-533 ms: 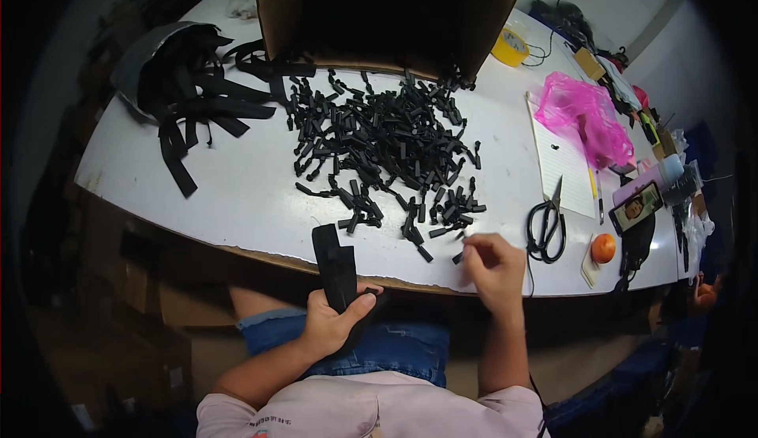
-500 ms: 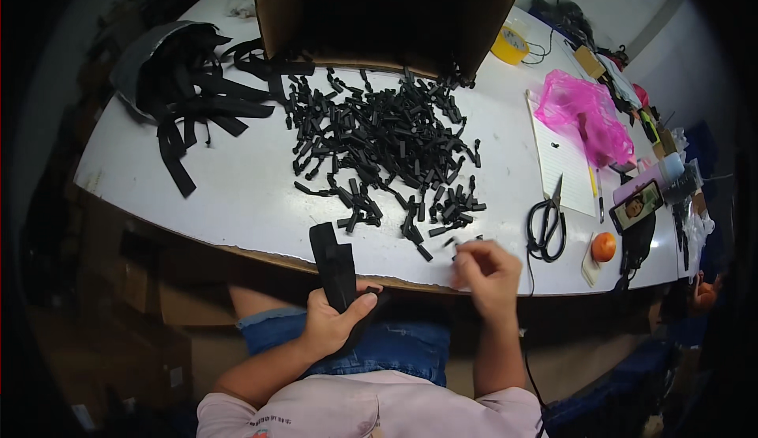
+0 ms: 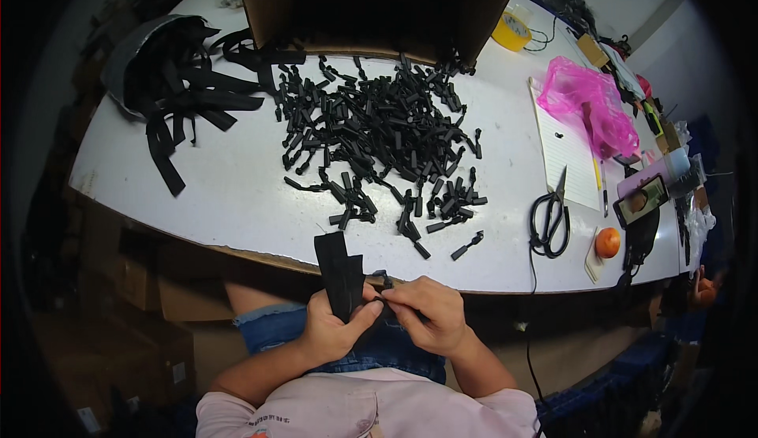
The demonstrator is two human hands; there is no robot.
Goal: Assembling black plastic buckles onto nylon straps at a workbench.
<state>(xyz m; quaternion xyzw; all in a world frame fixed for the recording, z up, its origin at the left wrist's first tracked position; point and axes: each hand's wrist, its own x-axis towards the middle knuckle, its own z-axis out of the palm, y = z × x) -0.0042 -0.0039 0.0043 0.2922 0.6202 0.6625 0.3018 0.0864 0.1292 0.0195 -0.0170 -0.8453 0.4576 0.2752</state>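
My left hand (image 3: 341, 329) is closed around black fabric strips (image 3: 335, 274), which stand up above the fingers and hang below them. Close against it, my right hand (image 3: 429, 312) pinches a small black pull tab (image 3: 386, 278). Fingertips of both hands come together at the edge of the strips, just off the table's near edge, so the exact contact point is hidden. A large heap of similar black pull tabs (image 3: 379, 122) is spread over the table ahead, with one loose tab (image 3: 467, 246) nearest the right hand.
Beyond the heap, an open cardboard box (image 3: 260, 11) lies on the white table (image 3: 229, 193). At left, a grey bag (image 3: 126, 67) spills black strips. On the right are black scissors (image 3: 550, 221), a notepad (image 3: 568, 173), a pink plastic bag (image 3: 592, 106), yellow tape (image 3: 512, 33), an orange fruit (image 3: 607, 243) and a phone (image 3: 641, 200).
My right hand has moved left from the table's near edge to my left hand, carrying a small black pull tab. The left hand still grips the strips in nearly the same place.
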